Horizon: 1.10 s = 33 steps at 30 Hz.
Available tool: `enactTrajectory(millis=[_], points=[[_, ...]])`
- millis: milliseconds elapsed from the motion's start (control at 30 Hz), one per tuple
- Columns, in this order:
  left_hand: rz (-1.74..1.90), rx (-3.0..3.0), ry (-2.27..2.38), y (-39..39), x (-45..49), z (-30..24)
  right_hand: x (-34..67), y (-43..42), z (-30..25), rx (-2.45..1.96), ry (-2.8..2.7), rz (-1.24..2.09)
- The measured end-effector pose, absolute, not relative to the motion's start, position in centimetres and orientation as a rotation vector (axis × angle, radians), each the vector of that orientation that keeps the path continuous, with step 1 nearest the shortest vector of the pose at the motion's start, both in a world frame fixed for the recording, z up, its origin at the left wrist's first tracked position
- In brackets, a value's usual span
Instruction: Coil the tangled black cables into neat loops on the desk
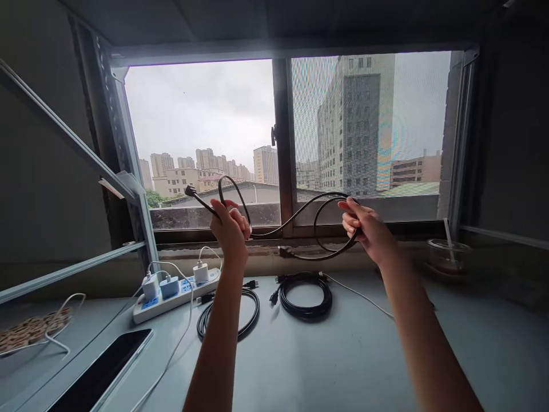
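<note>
a thin, flexible black cable (326,194) is held up between the bare left hand (231,220) and the bare right hand (362,223), above a smooth, pale blue-grey surface (334,366). the left fingers are closed on it near its small black plug (190,190); the right fingers are clamped on a loose loop — its other end is perhaps the dim shape by the sill. below lies a round black cable coil (305,312), near a white plastic power strip (171,309).
</note>
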<state>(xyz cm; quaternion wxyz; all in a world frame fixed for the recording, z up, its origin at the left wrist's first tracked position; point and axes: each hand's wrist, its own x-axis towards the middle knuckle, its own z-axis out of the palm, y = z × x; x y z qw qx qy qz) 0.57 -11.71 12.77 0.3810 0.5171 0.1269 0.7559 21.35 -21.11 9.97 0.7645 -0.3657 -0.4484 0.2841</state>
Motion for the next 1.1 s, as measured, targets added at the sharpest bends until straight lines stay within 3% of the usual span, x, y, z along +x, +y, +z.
enactTrajectory(millis=[233,467,733,1100], points=[[1.995,1.183,0.265,-12.0,-1.3,13.8,21.6,-20.7,9.8,-0.981,-1.04,0.423],[1.92,1.135,0.174,-12.7,-2.0,14.5,22.4,-21.2,10.2,-0.714,-0.838,0.72],[2.22,1.041,0.264,-11.2,-3.7,14.5,24.7,-22.3,10.2,-0.492,-0.789,0.777],[2.559,0.884,0.485,-9.3,-4.8,13.5,29.0,-26.3,9.4,-0.678,-0.959,0.711]])
